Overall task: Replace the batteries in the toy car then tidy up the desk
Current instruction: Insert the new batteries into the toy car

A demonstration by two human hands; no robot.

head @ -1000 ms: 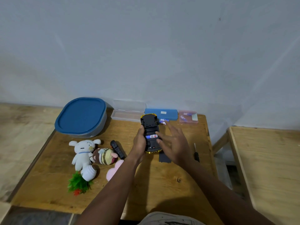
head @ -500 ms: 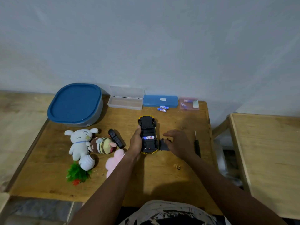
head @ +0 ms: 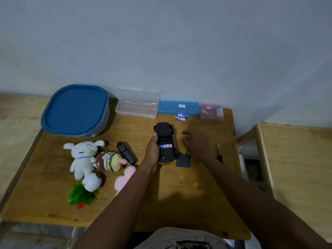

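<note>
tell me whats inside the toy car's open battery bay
One blue-and-white battery lies across the bay of the upturned toy car. The rest of the bay is too dark to read, and the left hand gripping the car covers its left edge.

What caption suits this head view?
Left hand holds the upturned toy car, one battery seated; right hand hovers open beside it.

Left hand (head: 152, 152) grips toy car (head: 164, 131).

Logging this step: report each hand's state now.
Left hand: grips the overturned yellow-and-black plastic toy car.
Right hand: open, fingers relaxed, holding nothing.
</note>
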